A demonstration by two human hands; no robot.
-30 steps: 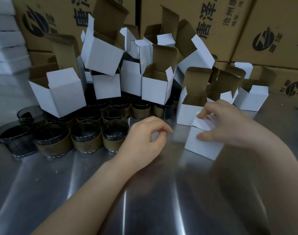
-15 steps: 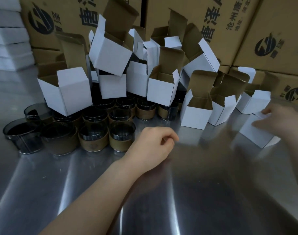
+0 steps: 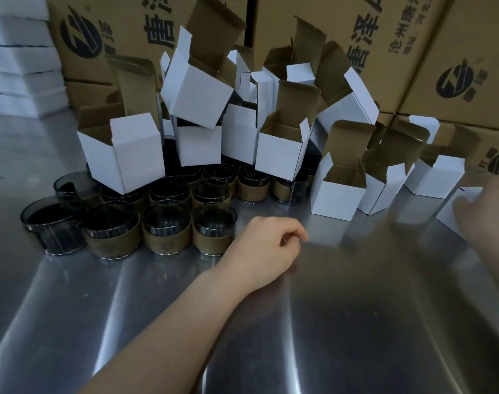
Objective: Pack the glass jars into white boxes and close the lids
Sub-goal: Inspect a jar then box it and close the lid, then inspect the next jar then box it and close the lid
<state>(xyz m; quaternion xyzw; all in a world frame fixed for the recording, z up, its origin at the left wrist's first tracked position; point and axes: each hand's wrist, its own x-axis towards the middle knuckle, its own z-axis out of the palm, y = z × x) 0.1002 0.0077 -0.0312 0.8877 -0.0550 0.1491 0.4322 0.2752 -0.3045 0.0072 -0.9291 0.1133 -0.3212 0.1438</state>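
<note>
- Steel table [image 3: 327,322]: left hand [image 3: 266,245] rests on it, fingers loosely curled, holding nothing.
- Right hand [image 3: 482,217], blurred at the frame edge, is at a closed white box [image 3: 467,199]; grasp cannot be told.
- Glass jars [image 3: 214,228] stand unpacked just beside the left hand.
- Open white boxes [image 3: 337,194] are piled behind.
- Judgement: a finished box is being set aside; next move needs a jar and an upright open box.

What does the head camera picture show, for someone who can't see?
A person's left hand lies loosely curled on a metal table beside glass jars and a heap of open white boxes. The blurred right hand touches a white box at the right edge.
</note>
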